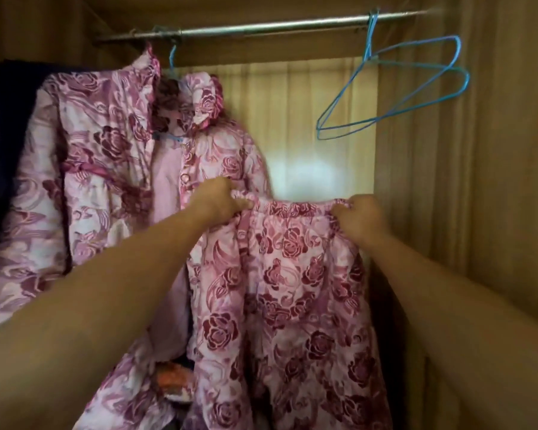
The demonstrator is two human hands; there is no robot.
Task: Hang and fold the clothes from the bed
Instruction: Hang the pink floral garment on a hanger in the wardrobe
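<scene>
Pink rose-print garment (pixel 292 290) being held up by its waistband (pixel 295 206) inside the wardrobe (pixel 292 119).
Both arms are reaching forward and up, nearly straight. The left hand (pixel 221 200) is pinching the left end of the gathered waistband with its fingers curled over the edge, and the right hand (pixel 359 218) is gripping the right end likewise. The band is stretching between the hands while the rest is hanging down. Behind the left hand, a matching jacket (pixel 106 169) is hanging from a blue hanger (pixel 172 58) on the metal rod (pixel 261 26). Two empty hangers (pixel 416 97) are dangling near the rod's right end, above the right hand.
</scene>
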